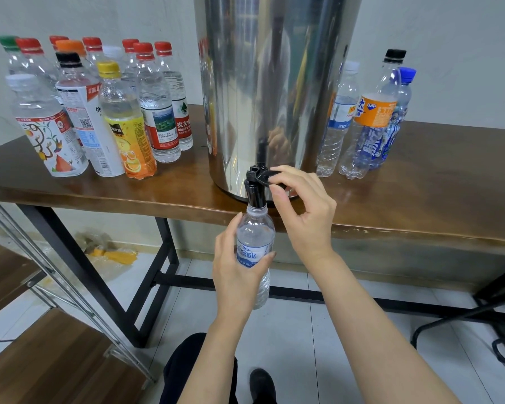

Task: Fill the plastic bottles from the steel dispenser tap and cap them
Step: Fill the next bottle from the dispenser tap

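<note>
Below the brown wooden table's front edge (pixel 420 228), the left hand (pixel 233 275) wrapped a clear blue-labelled plastic bottle (pixel 255 237), still uncapped, under the black tap (pixel 255 182) of the tall steel dispenser (pixel 274 83), whose lever the right hand (pixel 301 211) pinched, with many capped bottles (pixel 158 112) waiting beyond.

bottle clusters (pixel 105 112) flank dispenser (pixel 274 83); tabletop front (pixel 420 205) bare.
</note>
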